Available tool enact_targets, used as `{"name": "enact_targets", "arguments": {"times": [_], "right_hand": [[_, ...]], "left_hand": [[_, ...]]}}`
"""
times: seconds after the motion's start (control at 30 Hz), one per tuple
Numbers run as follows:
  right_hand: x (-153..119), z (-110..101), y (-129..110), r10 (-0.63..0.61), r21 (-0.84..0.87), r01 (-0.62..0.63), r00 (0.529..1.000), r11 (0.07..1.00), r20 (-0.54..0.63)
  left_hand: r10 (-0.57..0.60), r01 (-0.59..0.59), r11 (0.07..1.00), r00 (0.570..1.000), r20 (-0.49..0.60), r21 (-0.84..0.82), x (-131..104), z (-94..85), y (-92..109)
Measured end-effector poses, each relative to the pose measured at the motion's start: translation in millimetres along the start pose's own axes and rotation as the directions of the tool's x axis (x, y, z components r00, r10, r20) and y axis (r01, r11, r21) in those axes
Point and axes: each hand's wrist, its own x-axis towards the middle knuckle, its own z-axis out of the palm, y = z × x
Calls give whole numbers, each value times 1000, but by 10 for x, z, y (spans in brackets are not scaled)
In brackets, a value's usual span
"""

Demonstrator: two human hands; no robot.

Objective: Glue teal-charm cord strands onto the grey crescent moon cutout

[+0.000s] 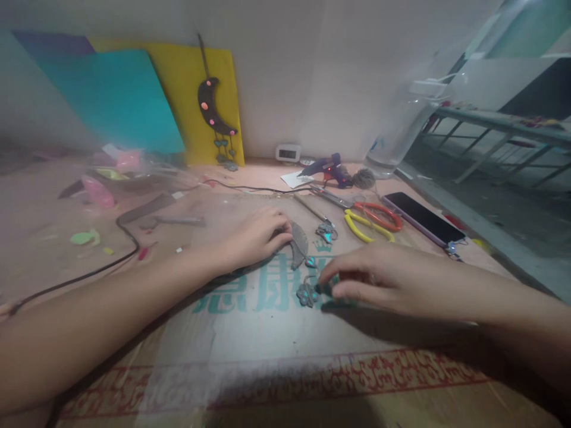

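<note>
A grey crescent-shaped piece (300, 244) lies on the printed cardboard, with thin cord running over it to a small turquoise-marked charm (311, 261). My left hand (263, 238) is closed at the crescent's left edge, thumb and fingertips pinched on it; the exact grip is partly hidden. Just below the crescent is a grey flower-shaped charm (307, 294) with turquoise spots. Beside this charm hovers my right hand (370, 278), its thumb and bent fingers apart, with nothing clearly held. Another grey-and-turquoise charm (327, 233) rests above the crescent.
Scissors (379, 217), yellow-handled pliers (366, 229), a phone (423, 219) and a glue gun (330, 171) lie beyond my right hand. A black cable (129, 255) crosses the left side. A finished-looking dark moon hanging (214, 110) leans against yellow card (173, 77). A plastic jug (397, 131) stands behind.
</note>
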Motion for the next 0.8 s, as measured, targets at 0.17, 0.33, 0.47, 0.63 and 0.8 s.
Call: {"name": "enact_targets", "arguments": {"times": [0.17,0.33,0.47,0.63,0.8], "right_hand": [[136,297,69,-140,-87,126,971,988,-194],[161,398,53,-324,-98,316,943,944,-79],[96,246,-6,-415,60,411,904,910,102],[25,105,-44,-259,140,242,959,960,115],[92,84,79,-143,80,151,985,985,-101]], "left_hand": [[10,-11,999,1000,5,30,1,5,-14],[31,-30,999,999,-18,37,8,7,-27],[40,-39,998,999,-33,44,14,19,-46],[39,-37,998,999,-29,54,11,16,-47],[63,-62,997,997,-35,36,15,15,-51]]}}
